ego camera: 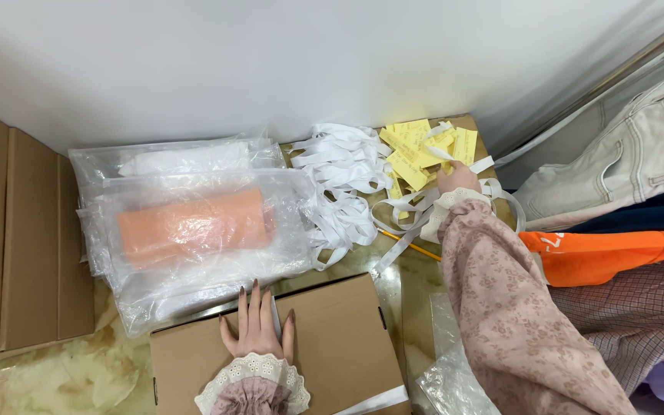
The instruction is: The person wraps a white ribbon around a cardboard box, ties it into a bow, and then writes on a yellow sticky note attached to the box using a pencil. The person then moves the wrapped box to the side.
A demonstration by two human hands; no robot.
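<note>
Cardboard box (332, 338), near edge of surface: left hand (259, 327) flat on lid, fingers spread, gripping nothing. Right hand (455, 180), far right, pinches a white strip (443, 152) over yellow tags (420, 150); ribbon heap (343, 180) lies just left.

Plain white wall (270, 54) at the back, shiny yellow-green marble floor (55, 376) below, flat brown cardboard (9, 246) stacked left, soft even light
</note>
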